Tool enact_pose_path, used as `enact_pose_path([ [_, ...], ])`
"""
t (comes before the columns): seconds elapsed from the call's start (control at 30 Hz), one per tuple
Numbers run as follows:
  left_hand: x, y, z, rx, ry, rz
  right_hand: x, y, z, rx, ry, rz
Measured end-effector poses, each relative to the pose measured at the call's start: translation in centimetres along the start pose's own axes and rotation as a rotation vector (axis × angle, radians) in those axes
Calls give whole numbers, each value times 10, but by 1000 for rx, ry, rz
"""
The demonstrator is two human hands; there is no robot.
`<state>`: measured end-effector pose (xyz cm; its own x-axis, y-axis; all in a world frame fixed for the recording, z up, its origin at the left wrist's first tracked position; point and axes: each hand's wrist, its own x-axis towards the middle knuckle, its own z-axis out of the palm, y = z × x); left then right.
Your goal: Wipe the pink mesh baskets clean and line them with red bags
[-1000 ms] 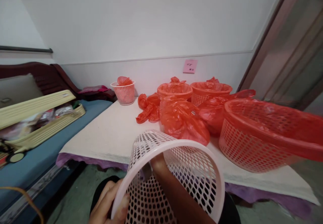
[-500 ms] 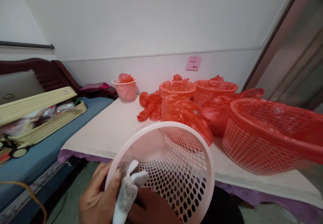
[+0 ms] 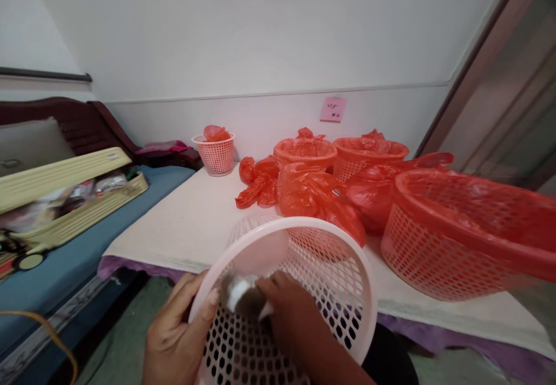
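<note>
A pale pink plastic basket (image 3: 369, 292) with a mesh wall is tipped so that its mouth faces me. My left hand (image 3: 178, 327) is closed on the left side of its rim, thumb inside and fingers outside. Through the mouth reaches my right hand (image 3: 289, 310), its fingers closed around a grey-and-white fuzzy cloth-like piece (image 3: 238, 292). That piece is against or close to the inner left wall and blurred by motion, so its exact kind is unclear.
On the white-covered table (image 3: 174, 217) stand a small pink basket (image 3: 217, 156), two red-lined baskets (image 3: 304, 152) at the back and a large one (image 3: 443, 246) at right. Red plastic bags (image 3: 313, 194) lie between. An open cream case (image 3: 87, 205) rests on a blue bed (image 3: 165, 182).
My right hand has swung up and deeper into the basket, carrying the fuzzy piece from near the left rim onto the inner wall. The basket has shifted slightly right and down.
</note>
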<state>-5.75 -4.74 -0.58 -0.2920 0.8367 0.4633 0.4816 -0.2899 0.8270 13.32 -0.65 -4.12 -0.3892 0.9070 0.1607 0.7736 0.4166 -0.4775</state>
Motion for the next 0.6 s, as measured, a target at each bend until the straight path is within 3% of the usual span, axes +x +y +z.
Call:
enact_pose_path([
  [0.13, -2, 1, 1, 47, -14, 103, 38, 6, 14, -105, 76, 87],
  [0.27, -5, 1, 0, 94, -58, 179, 52, 17, 58, -188, -120, -80],
  [0.33, -8, 3, 0, 115, -105, 193, 54, 26, 72, -203, -153, -74],
  [0.47, -16, 3, 2, 105, -88, 108, 54, 39, 65, -237, -117, 24],
  [0.6, -12, -4, 1, 114, -77, 114, 27, 23, 51, -185, -161, -48],
])
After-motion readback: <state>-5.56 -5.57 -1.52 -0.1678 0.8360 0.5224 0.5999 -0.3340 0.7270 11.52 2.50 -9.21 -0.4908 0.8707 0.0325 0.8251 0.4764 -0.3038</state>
